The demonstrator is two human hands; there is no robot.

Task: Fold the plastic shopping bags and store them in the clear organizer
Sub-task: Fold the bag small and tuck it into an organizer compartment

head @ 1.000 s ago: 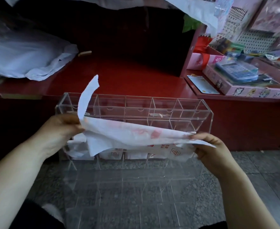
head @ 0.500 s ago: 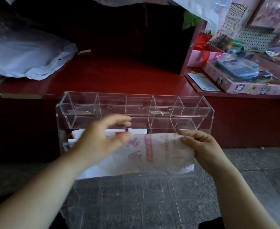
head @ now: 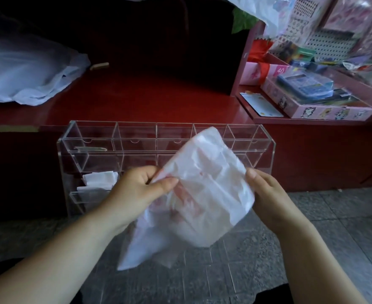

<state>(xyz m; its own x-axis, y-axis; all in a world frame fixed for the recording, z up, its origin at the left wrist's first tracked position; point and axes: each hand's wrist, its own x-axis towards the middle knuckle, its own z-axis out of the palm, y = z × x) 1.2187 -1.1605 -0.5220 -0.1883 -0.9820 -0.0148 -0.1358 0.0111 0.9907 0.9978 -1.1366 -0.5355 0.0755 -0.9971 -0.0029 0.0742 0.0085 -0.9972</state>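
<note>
A translucent white plastic bag [head: 204,187] with red print hangs partly folded between my hands, in front of the clear organizer [head: 93,137]. My left hand [head: 134,194] pinches its left edge between thumb and fingers. My right hand [head: 268,194] grips its right edge. The bag's lower end droops toward the floor. The organizer has rows of open compartments; folded white bags [head: 99,181] sit in a lower-left compartment. The bag hides the organizer's middle and right lower cells.
A red counter [head: 158,99] runs behind the organizer, with a heap of white plastic bags [head: 27,77] at its left. To the right, a lower shelf holds a pink box [head: 318,108], a calculator [head: 305,84] and stationery. Grey stone floor [head: 345,216] lies below.
The bag was stretched wide and flat between my hands; it is now folded narrower and tilted, with my hands closer together and its lower end hanging down.
</note>
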